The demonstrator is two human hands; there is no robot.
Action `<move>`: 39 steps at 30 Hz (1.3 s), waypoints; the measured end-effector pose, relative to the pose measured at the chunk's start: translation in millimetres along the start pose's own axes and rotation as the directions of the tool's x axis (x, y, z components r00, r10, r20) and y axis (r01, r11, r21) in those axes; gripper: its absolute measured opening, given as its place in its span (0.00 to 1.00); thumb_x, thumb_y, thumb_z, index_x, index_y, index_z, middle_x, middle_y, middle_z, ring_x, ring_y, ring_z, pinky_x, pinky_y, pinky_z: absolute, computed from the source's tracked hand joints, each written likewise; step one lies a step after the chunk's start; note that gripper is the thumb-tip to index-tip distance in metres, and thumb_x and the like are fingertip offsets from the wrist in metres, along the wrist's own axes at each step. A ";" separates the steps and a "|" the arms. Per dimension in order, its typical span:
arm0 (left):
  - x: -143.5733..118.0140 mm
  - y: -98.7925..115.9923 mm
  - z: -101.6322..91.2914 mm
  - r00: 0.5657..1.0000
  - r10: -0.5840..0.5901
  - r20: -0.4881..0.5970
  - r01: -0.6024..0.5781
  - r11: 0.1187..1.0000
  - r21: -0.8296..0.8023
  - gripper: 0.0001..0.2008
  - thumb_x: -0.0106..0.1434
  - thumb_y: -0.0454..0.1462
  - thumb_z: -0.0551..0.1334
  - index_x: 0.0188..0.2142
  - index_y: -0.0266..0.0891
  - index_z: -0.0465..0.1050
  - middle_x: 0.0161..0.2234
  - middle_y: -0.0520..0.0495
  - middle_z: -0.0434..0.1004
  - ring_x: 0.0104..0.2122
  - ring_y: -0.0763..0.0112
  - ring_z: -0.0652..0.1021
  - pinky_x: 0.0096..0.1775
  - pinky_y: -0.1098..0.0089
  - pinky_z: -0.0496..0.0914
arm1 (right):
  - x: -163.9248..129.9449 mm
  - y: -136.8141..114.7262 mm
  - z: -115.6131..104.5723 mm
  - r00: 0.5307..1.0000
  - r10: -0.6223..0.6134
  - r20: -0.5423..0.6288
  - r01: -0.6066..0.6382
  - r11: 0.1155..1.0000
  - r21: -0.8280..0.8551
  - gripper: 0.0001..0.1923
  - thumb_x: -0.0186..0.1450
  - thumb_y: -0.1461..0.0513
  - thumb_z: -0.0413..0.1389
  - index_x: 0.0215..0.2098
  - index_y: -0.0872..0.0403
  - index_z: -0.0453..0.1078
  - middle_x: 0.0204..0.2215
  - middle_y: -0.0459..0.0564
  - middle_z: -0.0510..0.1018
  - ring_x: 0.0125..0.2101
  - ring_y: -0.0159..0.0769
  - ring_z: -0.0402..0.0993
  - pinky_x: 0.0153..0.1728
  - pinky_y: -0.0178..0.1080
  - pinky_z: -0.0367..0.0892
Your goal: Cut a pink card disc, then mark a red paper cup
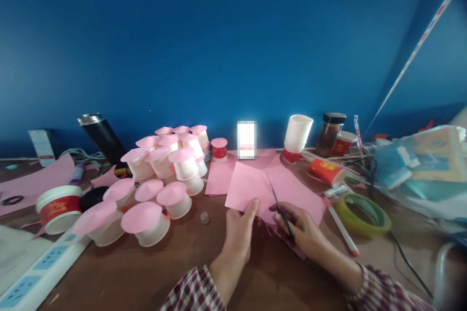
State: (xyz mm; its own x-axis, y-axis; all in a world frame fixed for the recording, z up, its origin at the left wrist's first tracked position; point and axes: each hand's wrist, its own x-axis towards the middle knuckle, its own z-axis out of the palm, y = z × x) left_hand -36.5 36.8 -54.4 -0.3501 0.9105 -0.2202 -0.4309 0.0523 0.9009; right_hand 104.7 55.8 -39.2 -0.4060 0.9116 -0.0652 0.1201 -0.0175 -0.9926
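My left hand (241, 233) pinches the lower edge of a pink paper piece (248, 184), thumb on top. In my right hand (299, 228) is a pair of scissors (279, 204) with dark handles; the blades point up and away, against the right side of that piece. Whether the blades are apart I cannot tell. Larger pink sheets (299, 187) lie flat beneath and behind both hands. To the left stand several white paper cups (153, 231), each topped with a shallow pink paper cone (141, 217).
A white power strip (40, 269) lies at the lower left, near a black flask (104, 138). Stacked white cups (298, 133) stand behind. On the right are a marker (341, 226), a yellow-green tape roll (363, 214), an overturned red cup (326, 171) and a plastic bag (423, 170).
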 end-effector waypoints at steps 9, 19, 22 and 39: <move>2.0 1.3 2.4 1.000 -0.005 -0.031 0.006 1.000 0.017 0.17 0.48 0.45 0.69 0.21 0.33 0.68 0.14 0.54 0.65 0.15 0.78 0.66 0.18 0.75 0.61 | -0.4 0.7 0.0 1.000 -0.013 0.004 0.013 1.000 0.013 0.27 0.57 0.46 0.58 0.41 0.60 0.66 0.16 0.40 0.65 0.16 0.24 0.58 0.15 0.28 0.54; -1.2 2.5 2.6 1.000 0.007 -0.030 -0.007 1.000 0.011 0.17 0.47 0.44 0.70 0.26 0.32 0.71 0.16 0.53 0.68 0.16 0.78 0.67 0.19 0.75 0.62 | 1.1 2.0 -2.3 1.000 0.006 -0.001 -0.006 1.000 0.016 0.27 0.56 0.46 0.59 0.43 0.58 0.67 0.18 0.41 0.67 0.17 0.25 0.60 0.15 0.29 0.55; -1.7 2.8 2.8 1.000 0.002 -0.013 -0.002 1.000 0.024 0.17 0.47 0.44 0.70 0.27 0.31 0.72 0.17 0.53 0.69 0.17 0.78 0.67 0.20 0.75 0.63 | 1.3 3.7 -4.1 1.000 0.000 0.006 -0.001 1.000 0.027 0.26 0.57 0.47 0.59 0.43 0.59 0.66 0.18 0.40 0.66 0.17 0.25 0.60 0.17 0.29 0.56; -1.6 1.4 0.8 1.000 -0.014 0.007 0.014 0.999 0.035 0.19 0.47 0.46 0.70 0.30 0.31 0.74 0.17 0.52 0.70 0.17 0.77 0.68 0.19 0.76 0.62 | 1.2 -0.4 -7.9 1.000 -0.015 0.019 0.015 1.000 -0.014 0.27 0.57 0.45 0.58 0.42 0.59 0.66 0.18 0.38 0.62 0.17 0.25 0.57 0.18 0.30 0.53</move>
State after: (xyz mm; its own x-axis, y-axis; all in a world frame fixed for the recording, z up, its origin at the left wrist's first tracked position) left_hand -35.9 35.7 -52.5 -0.3383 0.9124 -0.2302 -0.4065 0.0789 0.9102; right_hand 111.2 60.1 -38.1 -0.4248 0.9038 -0.0521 0.1260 0.0020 -0.9920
